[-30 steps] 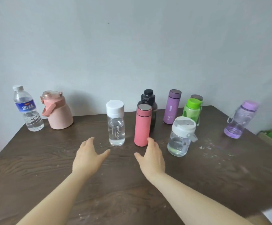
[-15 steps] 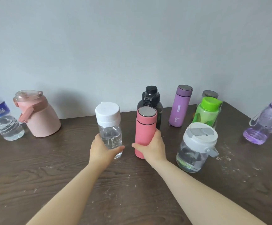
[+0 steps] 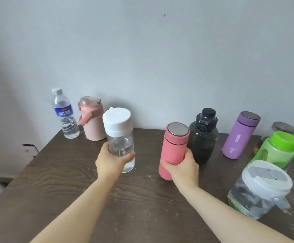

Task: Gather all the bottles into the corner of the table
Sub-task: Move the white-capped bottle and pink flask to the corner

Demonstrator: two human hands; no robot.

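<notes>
- The clear bottle with the white cap (image 3: 120, 139) is sitting inside the left hand (image 3: 108, 161); the hand is wrapping around its lower half, with the thumb lying across the front. I cannot tell whether its base is touching the dark wooden surface (image 3: 58, 186).
- The pink flask (image 3: 173, 149) is leaning slightly to the right in the right hand (image 3: 183, 168), which is closing around its lower part, so the steel top is standing clear above the fingers.
- The two held bottles are standing apart from each other, near the middle of the surface.
- In the far left corner, beside the wall (image 3: 142, 58), a plastic water bottle with a blue label (image 3: 64, 114) and a pale pink jug (image 3: 91, 119) are standing just beside each other.
- Behind the pink flask, a black bottle (image 3: 204, 135) is standing very close to it.
- Further right, a purple flask (image 3: 240, 135) is leaning a little, and a green bottle (image 3: 279, 149) is standing near the right edge, with a grey-lidded jar (image 3: 281, 128) partly hidden behind it.
- Nearest on the right, a clear jar with a white and grey lid (image 3: 258, 190) is standing well apart from the right hand.
</notes>
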